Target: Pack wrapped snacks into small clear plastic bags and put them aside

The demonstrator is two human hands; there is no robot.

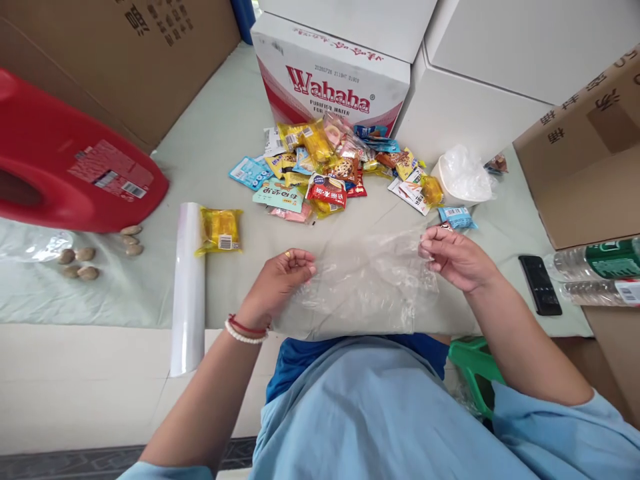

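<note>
Centre frame, our left grip [283,279] and right grip [456,257] pinch clear plastic film [367,280]: likely light, limp, slippery, best held by its edges!

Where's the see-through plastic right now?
In the head view, the see-through plastic is held between the left hand and the right hand, low and near the middle, closer to the person than the snack pile.
</note>
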